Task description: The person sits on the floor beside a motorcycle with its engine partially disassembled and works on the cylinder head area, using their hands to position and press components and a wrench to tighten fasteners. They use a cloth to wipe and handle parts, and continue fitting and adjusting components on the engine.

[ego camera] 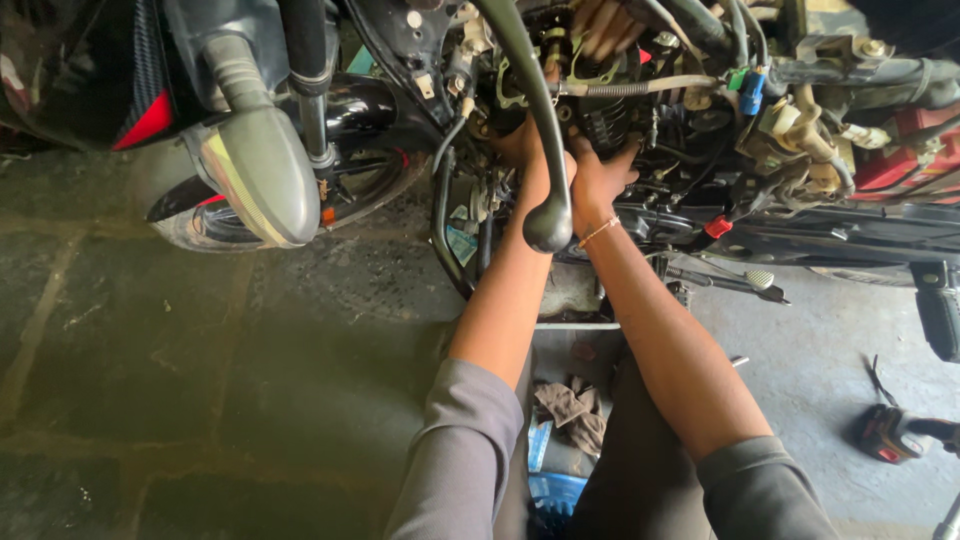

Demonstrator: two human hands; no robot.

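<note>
My left hand [520, 150] and my right hand [600, 178] reach side by side into the engine [610, 110] of a stripped motorcycle. A black handlebar lever [545, 190] hangs in front and hides part of my left hand. The fingertips of both hands press against dark engine parts, and what they grip is hidden. A thin bracelet [598, 232] sits on my right wrist. Another person's hand [600, 25] rests on the top of the engine from the far side.
A metal tray [575, 340] with rags lies on the floor between my arms. The front wheel and black fender [360, 110] stand to the left, with a silver housing [260, 170] in front. A power tool [890, 435] lies at the right. A foot lever [760, 280] sticks out.
</note>
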